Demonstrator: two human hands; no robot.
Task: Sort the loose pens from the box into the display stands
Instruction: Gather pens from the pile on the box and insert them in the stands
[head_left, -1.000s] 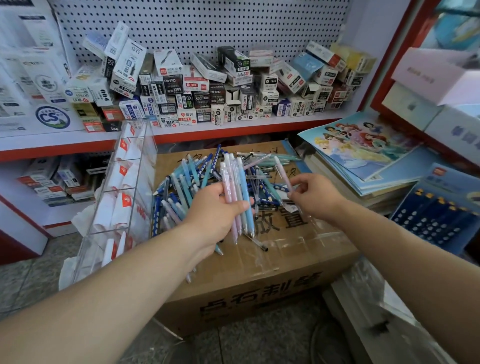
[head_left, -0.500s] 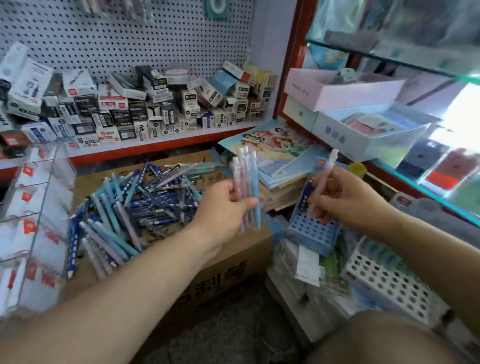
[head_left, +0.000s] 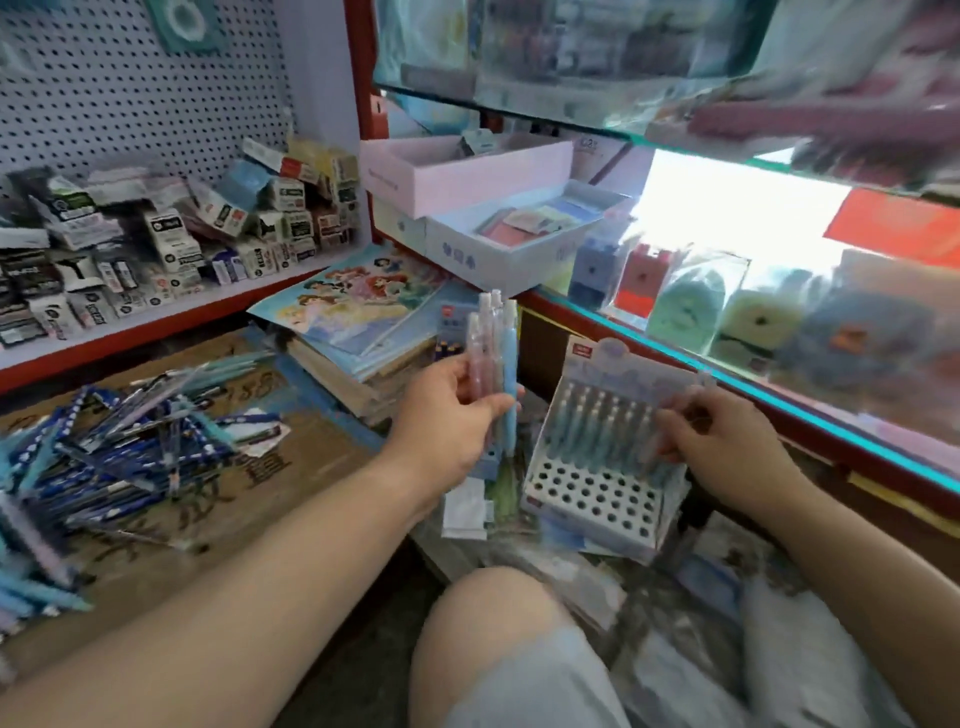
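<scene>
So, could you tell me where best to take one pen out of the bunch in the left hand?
Pinch its upper barrel just under the cap, coming from above: the bunch of pens stands upright, tops free above the left hand, which wraps the lower barrels.

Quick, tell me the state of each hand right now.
Left hand: grips a bunch of pastel pens, held upright.
Right hand: pinches what looks like one pale pen, blurred, over the display stand.
</scene>
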